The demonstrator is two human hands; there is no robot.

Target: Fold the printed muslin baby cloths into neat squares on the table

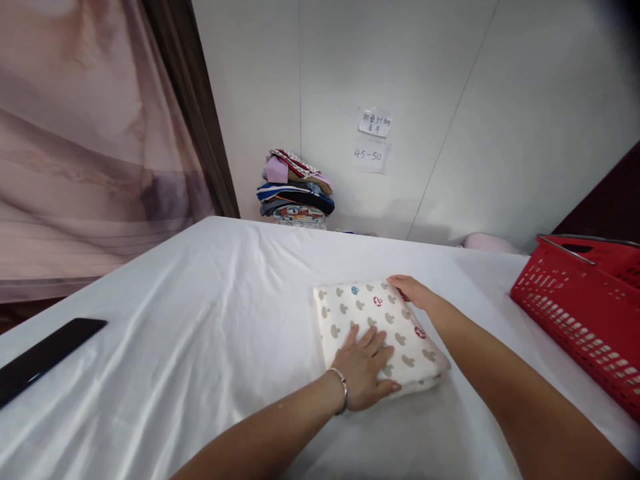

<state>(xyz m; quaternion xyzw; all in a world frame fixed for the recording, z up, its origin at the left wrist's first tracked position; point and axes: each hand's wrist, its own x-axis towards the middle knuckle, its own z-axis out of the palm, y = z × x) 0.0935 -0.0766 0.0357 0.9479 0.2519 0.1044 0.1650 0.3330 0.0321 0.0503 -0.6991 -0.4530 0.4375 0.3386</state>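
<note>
A folded white cloth [340, 308] with grey, blue and red mushroom prints lies on the white-covered table, in a neat, thick square. My left hand [364, 367] rests flat on its near part, fingers spread, with a silver bangle at the wrist. At the cloth's far right corner, my right hand [411, 291] touches the edge with its fingers stretched out. Part of that hand's inner side is hidden from view.
On the right stands a red plastic basket [580, 303] with a metal handle. A black phone-like slab [47, 353] lies at the left. Beyond the table's far edge are a stack of folded fabrics [296, 190] and a wall with paper notes [375, 123]. A pink curtain [85, 133] hangs at left.
</note>
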